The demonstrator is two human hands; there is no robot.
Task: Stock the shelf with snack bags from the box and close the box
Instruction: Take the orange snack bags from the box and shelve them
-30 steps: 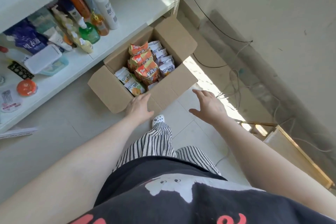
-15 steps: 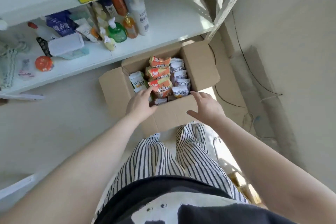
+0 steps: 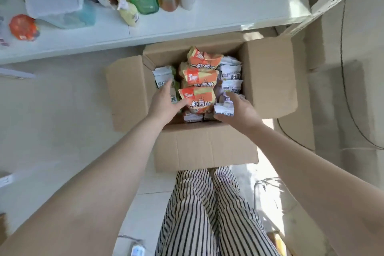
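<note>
Below shelf (image 3: 207, 25), fingers (image 3: 182, 103) touch box's (image 3: 205, 147) orange snack bag (image 3: 198, 97).

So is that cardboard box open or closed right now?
Open. The cardboard box has its flaps folded outward, and the snack bags packed inside show.

You have one open cardboard box (image 3: 207, 147) under your two hands. Between them sit three orange snack bags (image 3: 198, 77). Beside your left hand (image 3: 166, 104), one white bag (image 3: 164, 77); by your right hand (image 3: 239, 110), at least three.
</note>
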